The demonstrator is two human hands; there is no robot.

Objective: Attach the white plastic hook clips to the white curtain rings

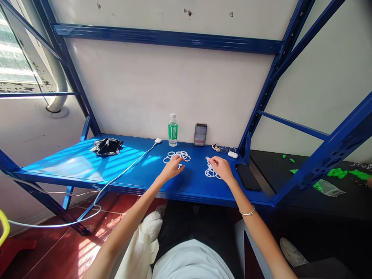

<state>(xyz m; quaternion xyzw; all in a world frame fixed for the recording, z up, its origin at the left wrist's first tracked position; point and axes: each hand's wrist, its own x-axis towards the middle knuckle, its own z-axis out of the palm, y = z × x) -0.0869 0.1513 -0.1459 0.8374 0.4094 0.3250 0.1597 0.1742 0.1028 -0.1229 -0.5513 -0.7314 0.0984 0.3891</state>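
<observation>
Two hands, head view: both are held over the blue shelf (194, 190) at the lower centre of the frame, the left hand (173, 168) and the right hand (221, 166) well apart, with bare blue surface seen between them.
Left white rings (183, 154): a loose group is spread mostly from side to side, just above and beside the left fingertips; the left hand is clearly the nearer one.
Right white rings (209, 173): a cluster is laid out roughly up and down the frame, its upper end at the right fingertips, its lower end partly covered by the right hand; the right hand is the nearer.
Left fingers: they are curled, with only a narrow gap left to the thumb; a white bit is seen there, but whether it is gripped or merely lies behind cannot be told.
Right fingers: they are drawn close together at the cluster's top; whether a ring is pinched cannot be told.
Bottle (173, 131): it is stood upright at upper centre, capped, with clear liquid inside.
Clear bag (331, 188): green pieces are seen at its left end, far right.
Black packet (107, 147): crumpled, at left; its contents are hidden.
White case (232, 154): it looks closed.
</observation>
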